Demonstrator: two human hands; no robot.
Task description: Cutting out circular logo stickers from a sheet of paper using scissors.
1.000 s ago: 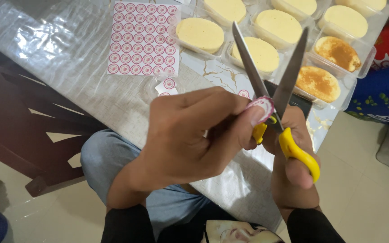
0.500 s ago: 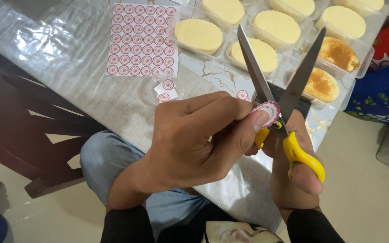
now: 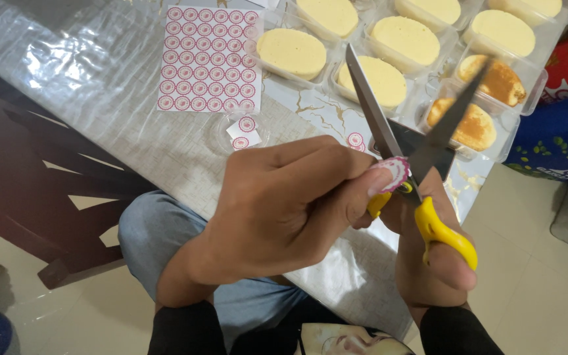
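The person's left hand [image 3: 284, 204] is curled closed, its thumb and forefinger pinching a small round paper sticker with a pink scalloped edge [image 3: 394, 173]. The sticker sits right at the crotch of a pair of steel scissors with yellow plastic handles [image 3: 428, 197], whose blades stand spread in a wide V pointing away from the person. The right hand [image 3: 432, 263] is wrapped closed around the yellow handles, with fingers through the loops, just beside and partly behind the left hand.

Both hands hover above the near edge of a table covered in a clear, glossy plastic sheet over a marbled top [image 3: 87, 79]. On it lies a white sheet printed with rows of round pink stickers [image 3: 208, 59], and near that a small cut scrap bearing two of them [image 3: 243, 131]. Farther back stand clear plastic trays holding pale yellow round cakes [image 3: 294, 52], and to the right two browned round cakes [image 3: 488, 98]. Below the table edge a blue-jeaned knee [image 3: 159, 243] shows.
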